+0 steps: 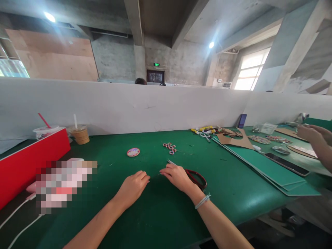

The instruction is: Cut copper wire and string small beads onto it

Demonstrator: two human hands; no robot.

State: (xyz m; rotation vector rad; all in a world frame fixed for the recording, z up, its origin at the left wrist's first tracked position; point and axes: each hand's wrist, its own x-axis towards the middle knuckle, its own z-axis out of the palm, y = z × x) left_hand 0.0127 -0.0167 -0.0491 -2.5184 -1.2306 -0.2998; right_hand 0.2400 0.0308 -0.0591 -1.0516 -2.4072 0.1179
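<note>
Both my hands rest on the green table (pixel 160 214), close together. My left hand (pixel 133 186) has its fingers curled and pinched toward the right. My right hand (pixel 176 174) is also pinched, fingertips toward the left, and a thin thread seems to run between the two hands. A thin pale stick (pixel 171 162) pokes out just behind my right hand. A dark red ring (pixel 198 178) lies against my right wrist. A small heap of red and white beads (pixel 169 147) sits farther back, and a round patterned disc (pixel 133 152) lies to its left.
A red box (pixel 28 162) and two drink cups (pixel 80 134) stand at the left. Green mats (pixel 267 169), cardboard pieces (pixel 234 140), glue sticks (pixel 204 129) and a phone (pixel 286 163) lie at the right, where another person's hands (pixel 311 136) work. A white partition (pixel 155 103) backs the table.
</note>
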